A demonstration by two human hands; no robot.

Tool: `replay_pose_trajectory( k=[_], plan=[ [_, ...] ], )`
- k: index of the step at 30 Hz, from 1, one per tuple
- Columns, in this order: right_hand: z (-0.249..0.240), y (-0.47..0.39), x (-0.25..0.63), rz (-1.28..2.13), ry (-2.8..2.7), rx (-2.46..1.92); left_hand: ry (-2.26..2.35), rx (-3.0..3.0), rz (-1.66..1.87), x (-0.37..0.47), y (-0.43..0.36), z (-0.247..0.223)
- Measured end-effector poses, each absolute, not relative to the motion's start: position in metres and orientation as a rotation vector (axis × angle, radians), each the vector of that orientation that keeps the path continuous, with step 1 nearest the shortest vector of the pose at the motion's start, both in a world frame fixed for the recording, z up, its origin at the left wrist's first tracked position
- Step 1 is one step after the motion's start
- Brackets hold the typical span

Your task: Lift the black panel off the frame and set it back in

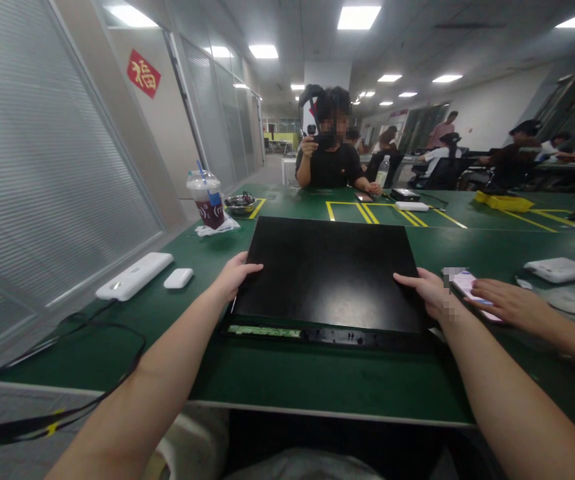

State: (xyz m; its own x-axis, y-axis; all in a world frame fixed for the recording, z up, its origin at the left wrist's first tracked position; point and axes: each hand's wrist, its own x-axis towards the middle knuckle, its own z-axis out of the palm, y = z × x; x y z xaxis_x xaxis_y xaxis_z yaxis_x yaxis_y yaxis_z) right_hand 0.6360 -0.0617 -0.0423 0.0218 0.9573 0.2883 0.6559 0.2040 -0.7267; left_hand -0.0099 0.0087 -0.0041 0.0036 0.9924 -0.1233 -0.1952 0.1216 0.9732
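A flat black display panel (327, 273) lies in front of me, over a black frame (367, 337) whose near strip shows. At the left of that strip is a narrow green circuit board (264, 331). My left hand (235, 277) grips the panel's left edge, thumb on top and fingers curled out of sight beneath. On the right edge, my right hand (430, 290) holds in the same way, its thumb resting on the dark surface. Whether the panel touches the frame all along cannot be seen.
On the green table (317, 383), a white power bank (135, 275) and small white case (178, 278) lie left, a drink cup (206, 200) beyond. Right, another person's hand (512, 303) touches a phone (467, 290). A person (331, 160) sits opposite. Black cables (67, 393) hang left.
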Motion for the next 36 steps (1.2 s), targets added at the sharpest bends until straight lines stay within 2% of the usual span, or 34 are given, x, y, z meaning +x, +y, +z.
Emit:
replay_pose_trajectory(
  k=[7,14,22,36],
  plan=[
    [-0.034,-0.065,0.623,0.502,-1.711,-1.509,1.147,0.977,1.170,-0.010,0.007,-0.003],
    [-0.041,-0.063,0.634,0.344,-1.944,-1.471,1.213,1.049,1.181,-0.008,0.008,-0.006],
    [-0.045,-0.057,0.647,0.351,-2.155,-1.573,1.220,1.092,1.238,-0.007,0.011,-0.010],
    [-0.043,-0.060,0.635,0.512,-1.899,-1.790,1.244,1.076,1.189,-0.007,0.010,-0.010]
  ],
)
